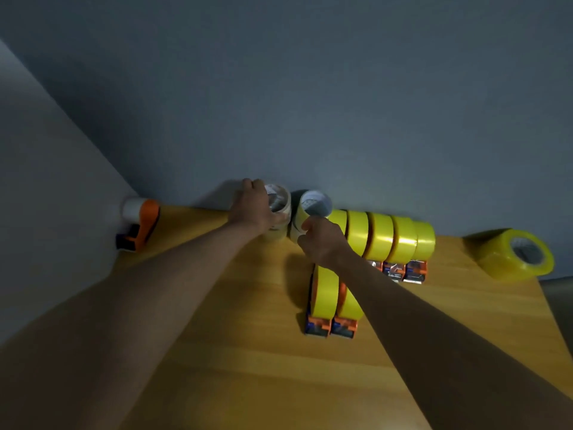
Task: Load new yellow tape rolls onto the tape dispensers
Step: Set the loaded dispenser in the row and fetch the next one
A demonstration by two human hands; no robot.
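Note:
My left hand (252,206) grips the top of a stack of pale, nearly used-up tape rolls (279,206) by the wall. My right hand (322,240) holds the stack beside it, topped by a white-cored roll (314,203). Right of that stands a row of orange dispensers loaded with yellow tape (390,237). Two more loaded dispensers (328,302) lie in front, partly under my right forearm. A shrink-wrapped pack of new yellow rolls (514,252) lies at the far right.
An orange dispenser with a white roll (141,223) stands in the left corner against the wall. The wooden table (248,352) ends at its right edge near the wrapped pack. A grey wall runs along the back.

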